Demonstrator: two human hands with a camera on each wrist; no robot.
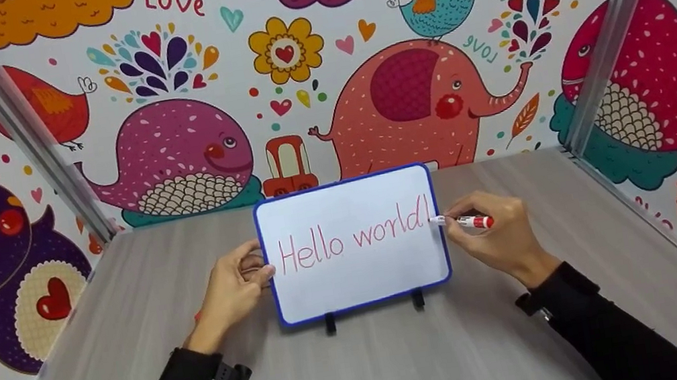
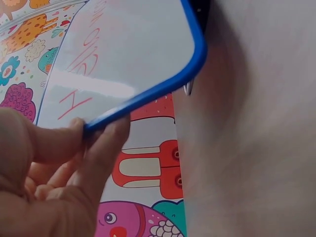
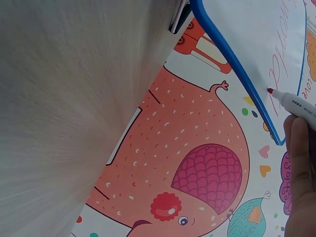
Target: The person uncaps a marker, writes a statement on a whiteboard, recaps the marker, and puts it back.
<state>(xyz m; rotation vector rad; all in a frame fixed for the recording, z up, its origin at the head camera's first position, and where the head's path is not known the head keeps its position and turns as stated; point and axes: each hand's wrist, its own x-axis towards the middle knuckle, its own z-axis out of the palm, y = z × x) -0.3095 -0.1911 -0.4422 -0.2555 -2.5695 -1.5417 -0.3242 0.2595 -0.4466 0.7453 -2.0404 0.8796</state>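
A small whiteboard (image 1: 361,288) with a blue frame stands tilted back on two black feet, with "Hello world!" in red writing (image 1: 314,251) across it. My left hand (image 1: 235,288) pinches its left edge, the thumb (image 2: 59,143) at the front side and fingers behind. At the right edge, my right hand (image 1: 498,232) grips a white marker (image 1: 469,221) with a red back end. In the right wrist view the marker's red tip (image 3: 270,91) is at the board's surface, close to the last strokes. Part of the right hand lies outside that view.
The board's black feet (image 1: 330,324) rest on a grey wood-grain table (image 1: 368,375). Printed cartoon panels (image 1: 292,109) enclose the back and sides, joined by metal corner posts (image 1: 609,31). A small red thing (image 1: 197,316) shows beside the left wrist.
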